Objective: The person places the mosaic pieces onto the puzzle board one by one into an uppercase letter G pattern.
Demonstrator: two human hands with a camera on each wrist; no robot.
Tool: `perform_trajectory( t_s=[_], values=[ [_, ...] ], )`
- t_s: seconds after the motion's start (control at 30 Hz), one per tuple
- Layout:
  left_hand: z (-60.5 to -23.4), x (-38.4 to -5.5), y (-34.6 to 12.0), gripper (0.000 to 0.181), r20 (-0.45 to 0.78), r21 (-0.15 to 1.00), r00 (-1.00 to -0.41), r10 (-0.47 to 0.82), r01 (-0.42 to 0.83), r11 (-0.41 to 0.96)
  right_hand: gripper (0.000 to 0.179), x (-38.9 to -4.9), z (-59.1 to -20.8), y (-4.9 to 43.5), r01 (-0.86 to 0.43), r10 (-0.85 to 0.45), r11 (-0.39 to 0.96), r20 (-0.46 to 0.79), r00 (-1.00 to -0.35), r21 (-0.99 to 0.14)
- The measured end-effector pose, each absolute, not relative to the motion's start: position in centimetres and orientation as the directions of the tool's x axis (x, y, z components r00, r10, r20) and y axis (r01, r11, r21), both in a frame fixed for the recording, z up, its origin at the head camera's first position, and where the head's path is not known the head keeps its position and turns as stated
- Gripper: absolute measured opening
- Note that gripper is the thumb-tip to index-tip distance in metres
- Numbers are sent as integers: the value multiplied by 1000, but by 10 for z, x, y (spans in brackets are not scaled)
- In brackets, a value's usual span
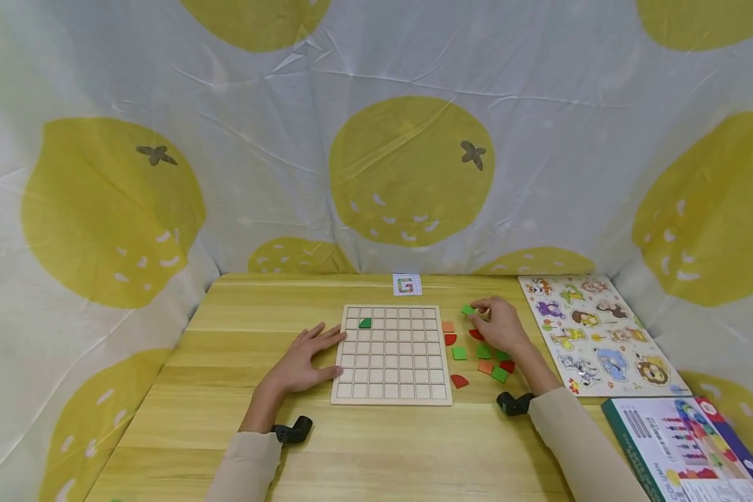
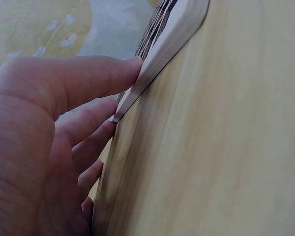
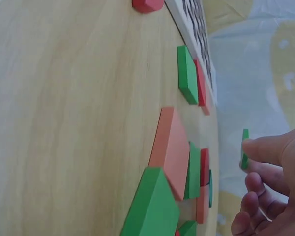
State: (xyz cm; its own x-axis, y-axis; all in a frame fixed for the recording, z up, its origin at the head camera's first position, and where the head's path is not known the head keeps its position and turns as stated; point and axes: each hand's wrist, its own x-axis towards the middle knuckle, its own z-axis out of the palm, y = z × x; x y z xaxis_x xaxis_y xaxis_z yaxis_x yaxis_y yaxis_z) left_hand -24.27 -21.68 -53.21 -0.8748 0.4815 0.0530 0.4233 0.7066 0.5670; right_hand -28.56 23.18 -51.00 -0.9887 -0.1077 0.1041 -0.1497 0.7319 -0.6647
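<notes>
A wooden grid board lies flat on the table, with one dark green quarter-round tile in a cell near its upper left. My left hand rests at the board's left edge, fingers spread and straight, thumb tip touching the rim in the left wrist view. To the right of the board, my right hand pinches a small green tile between thumb and finger, raised above the other pieces. Below that hand lie loose tiles: green squares, orange squares and red quarter-rounds.
A small pattern card lies behind the board by the curtain. On the right are an animal puzzle board and a printed box. The wooden table extends to the left and front.
</notes>
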Motion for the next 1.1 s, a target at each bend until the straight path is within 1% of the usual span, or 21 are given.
perform_trajectory(
  t_s=[0.5,0.7,0.87,1.1],
  values=[
    [-530,-241,-213,73,50,570,-877,477,418,708,30,-280,-500,200,-250,-191,685,163,-968,-685],
    [-531,-241,-216,73,53,564,-879,473,417,713,30,-281,-495,177,-261,-231,678,137,-963,-687],
    [-531,-242,-216,73,68,561,-877,476,428,708,29,-288,-494,158,-282,-259,691,137,-956,-665],
    [-529,-242,-215,75,33,570,-885,464,398,719,29,-295,-497,131,-291,-312,673,96,-945,-680]
  ],
)
